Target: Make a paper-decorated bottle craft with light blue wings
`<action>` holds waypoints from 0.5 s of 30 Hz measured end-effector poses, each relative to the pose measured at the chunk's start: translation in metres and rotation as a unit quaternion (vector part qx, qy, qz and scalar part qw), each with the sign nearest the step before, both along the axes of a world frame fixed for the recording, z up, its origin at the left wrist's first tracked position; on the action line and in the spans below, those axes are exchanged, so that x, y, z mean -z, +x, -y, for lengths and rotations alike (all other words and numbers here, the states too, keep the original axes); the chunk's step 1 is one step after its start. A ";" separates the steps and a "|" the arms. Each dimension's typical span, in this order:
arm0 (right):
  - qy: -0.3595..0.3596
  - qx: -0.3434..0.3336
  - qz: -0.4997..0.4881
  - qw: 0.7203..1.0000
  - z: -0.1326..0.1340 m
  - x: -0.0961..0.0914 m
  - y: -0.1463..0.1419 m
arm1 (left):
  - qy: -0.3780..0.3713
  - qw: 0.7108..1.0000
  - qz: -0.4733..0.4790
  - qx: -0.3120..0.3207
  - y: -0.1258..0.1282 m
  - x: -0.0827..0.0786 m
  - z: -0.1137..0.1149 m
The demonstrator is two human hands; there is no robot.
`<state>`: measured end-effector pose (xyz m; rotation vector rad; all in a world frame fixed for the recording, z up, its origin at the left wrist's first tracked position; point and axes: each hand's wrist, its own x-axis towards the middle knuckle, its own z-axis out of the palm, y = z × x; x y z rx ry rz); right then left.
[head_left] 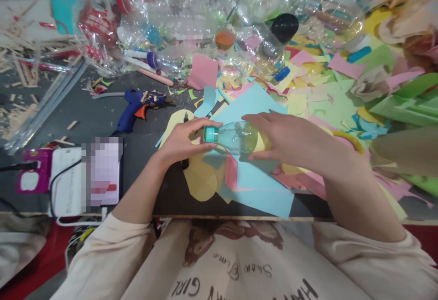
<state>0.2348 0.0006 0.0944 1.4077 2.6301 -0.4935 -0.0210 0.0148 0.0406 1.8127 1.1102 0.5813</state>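
A small clear plastic bottle (239,138) with a teal cap (210,134) lies sideways over sheets of light blue paper (260,186) and yellow paper (201,176). My left hand (181,142) is closed on the cap end, thumb and fingers pinching around the cap. My right hand (284,135) wraps over the bottle's body from the right. Both forearms reach in from the table's near edge.
A blue glue gun (135,108) lies to the left on the dark table (99,122). A white device (68,181) with a cable sits at front left. Empty plastic bottles (178,21), wooden sticks (20,44) and coloured paper scraps (335,90) crowd the back and right.
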 end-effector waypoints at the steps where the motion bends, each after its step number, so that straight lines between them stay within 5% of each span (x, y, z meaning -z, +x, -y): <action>1: -0.008 0.003 0.007 1.000 -0.003 -0.001 0.000 | 0.010 1.000 0.004 -0.003 -0.001 0.001 -0.001; 15: 0.040 -0.021 -0.083 0.996 -0.014 0.012 -0.019 | 0.021 1.000 -0.014 -0.013 0.000 0.001 -0.002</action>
